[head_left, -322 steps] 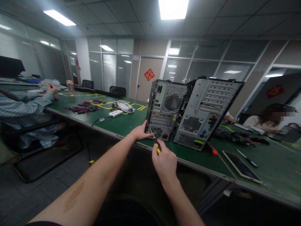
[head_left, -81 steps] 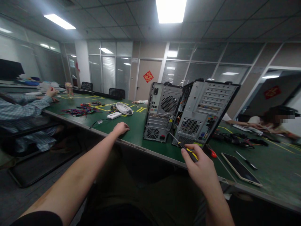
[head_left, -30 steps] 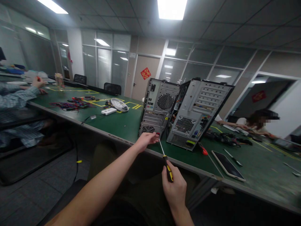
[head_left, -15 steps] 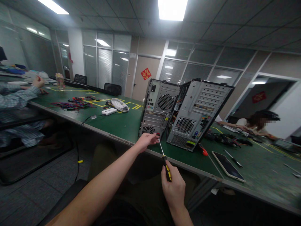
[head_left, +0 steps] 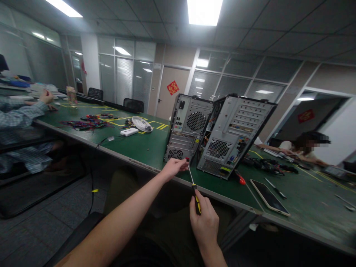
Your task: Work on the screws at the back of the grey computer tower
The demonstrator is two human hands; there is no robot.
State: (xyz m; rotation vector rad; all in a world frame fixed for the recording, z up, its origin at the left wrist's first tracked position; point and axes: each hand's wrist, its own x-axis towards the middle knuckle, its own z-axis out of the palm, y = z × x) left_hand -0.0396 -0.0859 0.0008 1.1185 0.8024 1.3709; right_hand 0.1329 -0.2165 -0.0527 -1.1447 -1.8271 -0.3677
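Note:
Two grey computer cases stand with their backs toward me on the green table (head_left: 144, 146): the left case (head_left: 189, 128) and the right case (head_left: 236, 133), which leans. My right hand (head_left: 204, 222) is closed round the black-and-yellow handle of a screwdriver (head_left: 194, 193). Its shaft points up to the left case's lower rear corner. My left hand (head_left: 175, 167) is pinched at the screwdriver's tip against that corner; whether it holds a screw I cannot make out.
A tablet (head_left: 269, 197), a pen and a red-handled tool (head_left: 239, 178) lie right of the cases. Farther left lie a white fan (head_left: 141, 124), a white remote and coloured cables (head_left: 86, 124). One person sits at the far left (head_left: 19, 122), another at the right (head_left: 303, 146).
Over the last second almost nothing moved. Before that, my left hand came from the table edge to the left case's corner, and my right hand brought the screwdriver over from the right case.

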